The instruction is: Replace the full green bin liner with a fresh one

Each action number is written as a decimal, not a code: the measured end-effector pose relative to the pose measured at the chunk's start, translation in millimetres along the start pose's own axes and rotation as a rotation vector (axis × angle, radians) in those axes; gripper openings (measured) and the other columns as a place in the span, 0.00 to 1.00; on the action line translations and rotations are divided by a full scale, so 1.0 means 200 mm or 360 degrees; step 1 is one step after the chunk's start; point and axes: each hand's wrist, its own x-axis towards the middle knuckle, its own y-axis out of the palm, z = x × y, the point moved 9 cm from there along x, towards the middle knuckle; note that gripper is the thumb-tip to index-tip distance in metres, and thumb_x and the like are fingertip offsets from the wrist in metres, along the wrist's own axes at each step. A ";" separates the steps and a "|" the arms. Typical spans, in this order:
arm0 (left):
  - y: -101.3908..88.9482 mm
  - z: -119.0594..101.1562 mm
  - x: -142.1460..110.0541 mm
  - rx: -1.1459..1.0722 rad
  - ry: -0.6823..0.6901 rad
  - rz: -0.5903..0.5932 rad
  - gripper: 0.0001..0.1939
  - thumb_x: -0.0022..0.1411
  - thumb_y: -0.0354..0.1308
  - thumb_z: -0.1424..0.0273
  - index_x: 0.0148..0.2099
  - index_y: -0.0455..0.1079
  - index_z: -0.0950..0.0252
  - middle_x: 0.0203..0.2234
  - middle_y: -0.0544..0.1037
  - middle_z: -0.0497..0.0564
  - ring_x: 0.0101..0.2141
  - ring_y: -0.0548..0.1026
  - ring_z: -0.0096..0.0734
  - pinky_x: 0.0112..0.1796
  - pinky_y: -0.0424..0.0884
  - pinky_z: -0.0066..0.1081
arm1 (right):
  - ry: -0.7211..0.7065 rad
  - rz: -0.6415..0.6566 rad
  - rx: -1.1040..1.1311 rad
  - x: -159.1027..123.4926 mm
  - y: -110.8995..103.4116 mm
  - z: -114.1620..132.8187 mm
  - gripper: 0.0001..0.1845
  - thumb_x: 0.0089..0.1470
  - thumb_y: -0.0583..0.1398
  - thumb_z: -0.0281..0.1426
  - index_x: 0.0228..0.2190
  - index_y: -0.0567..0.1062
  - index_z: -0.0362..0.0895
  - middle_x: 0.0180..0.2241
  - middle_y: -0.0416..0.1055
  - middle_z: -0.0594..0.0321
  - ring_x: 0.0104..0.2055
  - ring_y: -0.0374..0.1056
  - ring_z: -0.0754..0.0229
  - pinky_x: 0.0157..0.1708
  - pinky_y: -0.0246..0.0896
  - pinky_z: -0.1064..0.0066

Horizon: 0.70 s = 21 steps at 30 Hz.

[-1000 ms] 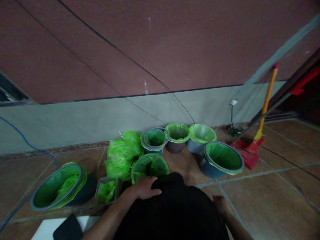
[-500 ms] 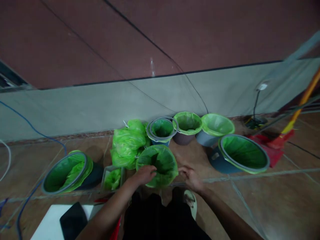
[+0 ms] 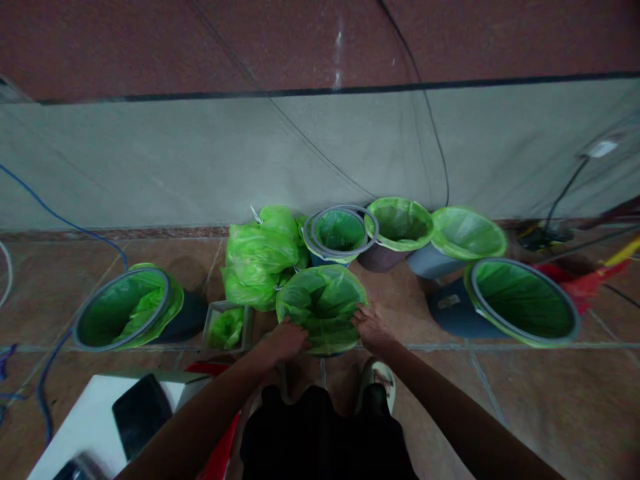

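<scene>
A: What've I got rn & where's it at?

B: You've got the green-lined bin (image 3: 327, 345), just R of the bag pile (image 3: 260, 260) and a bit nearer you, mouth up, w/ the liner (image 3: 345, 293) spread open inside

A: How's my grip?

B: Your L hand (image 3: 290, 339) is on the near edge, pile side; your R hand (image 3: 373, 327) is on the edge away from the pile. Both sets of fingers look curled round the liner, grasping it; can't tell how tight

A: Which step's this?

B: My read: you're fitting the liner over the rim, approx midway, since it's open but its folds look slack

A: What's the next move call for?

B: Prob even tension both sides, edge eased down all round w/o tearing thin plastic. Watch the far side, no hand there

A: Anything close by?

B: Small grey box (image 3: 247, 327) just in front of the pile; grey-rimmed blue bin (image 3: 330, 259) just R of it, farther from you
</scene>
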 end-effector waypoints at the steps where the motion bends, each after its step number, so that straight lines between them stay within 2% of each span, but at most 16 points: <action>1: 0.01 0.00 -0.01 0.0018 0.0009 -0.0005 0.13 0.64 0.52 0.64 0.39 0.73 0.67 0.34 0.79 0.57 0.41 0.76 0.43 0.55 0.57 0.49 | 0.0014 0.0000 -0.0014 0.02 0.01 0.00 0.20 0.57 0.48 0.21 0.44 0.75 0.38 0.49 0.69 0.47 0.64 0.48 0.45 0.62 0.27 0.41; 5: 0.02 0.01 -0.04 0.0068 0.0026 -0.0003 0.11 0.64 0.53 0.64 0.41 0.73 0.65 0.37 0.79 0.54 0.42 0.75 0.39 0.55 0.57 0.46 | 0.0026 -0.0014 -0.0019 0.01 0.00 0.01 0.23 0.57 0.49 0.22 0.53 0.71 0.39 0.57 0.63 0.47 0.66 0.46 0.47 0.62 0.36 0.45; 9: -0.04 -0.03 -0.13 0.0051 0.0111 -0.0116 0.14 0.62 0.56 0.64 0.50 0.70 0.61 0.44 0.77 0.52 0.47 0.73 0.39 0.56 0.56 0.44 | 0.0014 -0.0215 0.0013 -0.11 -0.10 0.02 0.30 0.53 0.51 0.19 0.57 0.67 0.41 0.61 0.59 0.49 0.66 0.45 0.46 0.62 0.38 0.46; 12: -0.14 -0.07 -0.18 -0.0002 0.0141 -0.0283 0.25 0.59 0.59 0.59 0.57 0.64 0.62 0.52 0.73 0.54 0.52 0.69 0.43 0.57 0.55 0.45 | -0.0091 -0.0383 0.0162 -0.20 -0.18 0.10 0.27 0.53 0.53 0.20 0.54 0.70 0.43 0.58 0.63 0.51 0.61 0.55 0.49 0.59 0.49 0.55; 14: -0.20 -0.12 -0.18 -0.0030 0.0166 -0.0364 0.28 0.59 0.59 0.58 0.59 0.63 0.61 0.55 0.70 0.55 0.54 0.67 0.43 0.57 0.56 0.44 | -0.0211 -0.0413 0.0283 -0.22 -0.18 0.19 0.21 0.53 0.54 0.21 0.48 0.74 0.44 0.51 0.70 0.53 0.53 0.63 0.54 0.53 0.58 0.63; 16: -0.24 -0.18 -0.15 -0.0054 0.0225 -0.0379 0.20 0.62 0.55 0.60 0.54 0.68 0.60 0.52 0.71 0.54 0.52 0.68 0.40 0.55 0.59 0.40 | -0.0274 -0.0361 0.0347 -0.21 -0.15 0.28 0.15 0.54 0.54 0.21 0.41 0.76 0.44 0.41 0.73 0.57 0.44 0.67 0.57 0.46 0.62 0.68; 18: -0.22 -0.23 -0.09 -0.0064 0.0255 -0.0314 0.13 0.66 0.50 0.64 0.45 0.72 0.62 0.43 0.74 0.53 0.47 0.71 0.36 0.51 0.63 0.36 | -0.0231 -0.0268 0.0354 -0.17 -0.10 0.32 0.13 0.56 0.53 0.21 0.36 0.76 0.43 0.34 0.73 0.59 0.39 0.68 0.58 0.42 0.63 0.70; 21: -0.14 -0.23 -0.02 -0.0044 0.0193 -0.0176 0.12 0.66 0.49 0.69 0.38 0.74 0.65 0.35 0.75 0.53 0.41 0.72 0.35 0.45 0.66 0.33 | -0.0111 -0.0171 0.0373 -0.11 -0.05 0.32 0.12 0.58 0.52 0.23 0.34 0.75 0.42 0.35 0.72 0.59 0.40 0.68 0.58 0.41 0.62 0.70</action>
